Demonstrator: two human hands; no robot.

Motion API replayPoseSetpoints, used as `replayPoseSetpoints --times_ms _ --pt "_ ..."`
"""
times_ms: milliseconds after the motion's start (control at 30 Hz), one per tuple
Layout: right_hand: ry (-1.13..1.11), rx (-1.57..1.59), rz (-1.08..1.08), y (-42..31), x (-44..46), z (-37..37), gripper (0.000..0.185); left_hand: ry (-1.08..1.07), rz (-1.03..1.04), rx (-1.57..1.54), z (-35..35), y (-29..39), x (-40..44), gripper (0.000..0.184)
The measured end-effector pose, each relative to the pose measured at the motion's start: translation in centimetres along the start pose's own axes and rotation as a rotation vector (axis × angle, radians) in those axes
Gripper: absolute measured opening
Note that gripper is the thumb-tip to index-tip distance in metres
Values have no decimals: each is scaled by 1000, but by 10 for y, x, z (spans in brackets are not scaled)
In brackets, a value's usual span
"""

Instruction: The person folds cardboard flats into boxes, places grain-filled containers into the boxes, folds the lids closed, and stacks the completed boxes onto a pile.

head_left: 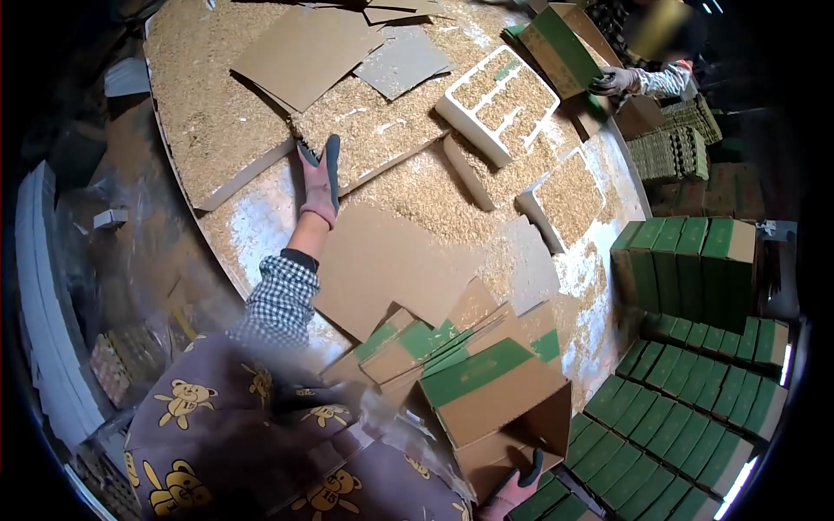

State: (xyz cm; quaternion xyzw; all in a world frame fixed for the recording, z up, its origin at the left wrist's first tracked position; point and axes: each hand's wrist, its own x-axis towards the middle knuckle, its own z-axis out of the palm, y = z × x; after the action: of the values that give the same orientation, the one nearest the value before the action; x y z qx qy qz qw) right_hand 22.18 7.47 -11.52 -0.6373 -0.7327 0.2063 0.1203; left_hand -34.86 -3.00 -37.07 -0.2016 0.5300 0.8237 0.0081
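Left grip (321, 178), 10 o'clock: gloved, fingers and thumb spread, at corner of a shavings-filled tray (400, 161); contact unclear. Right grip (517, 491), 5 o'clock: at open cardboard box (482, 395), closure cannot be told. Flat cardboard (391, 265) on surface (261, 217), 6 o'clock. White divided frame (480, 130), 1 o'clock. Green boxes (665, 386) in rows, 4 o'clock.

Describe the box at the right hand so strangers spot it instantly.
Start at the big table, then its near edge, by the bear-print clothing. There the green-and-brown box has the right hand at its mouth; unlike the flat cardboard beyond, it is unfolded.
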Motion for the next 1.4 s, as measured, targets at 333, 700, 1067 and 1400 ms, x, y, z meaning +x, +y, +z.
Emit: replayPoseSetpoints --times_ms 333,700,1067,1400 --pt "-24 192 -166 18 23 -8 63 -817 -168 -150 -87 136 -86 40" --pt "35 -164 -520 149 38 8 54 -1700 -449 380 54 178 -382 36" --pt "-382 305 -98 38 40 -49 71 -1825 656 1692 67 137 -365 51" --pt "-2 345 -352 40 45 -8 79 -529 -17 1821 -96 44 -204 124"
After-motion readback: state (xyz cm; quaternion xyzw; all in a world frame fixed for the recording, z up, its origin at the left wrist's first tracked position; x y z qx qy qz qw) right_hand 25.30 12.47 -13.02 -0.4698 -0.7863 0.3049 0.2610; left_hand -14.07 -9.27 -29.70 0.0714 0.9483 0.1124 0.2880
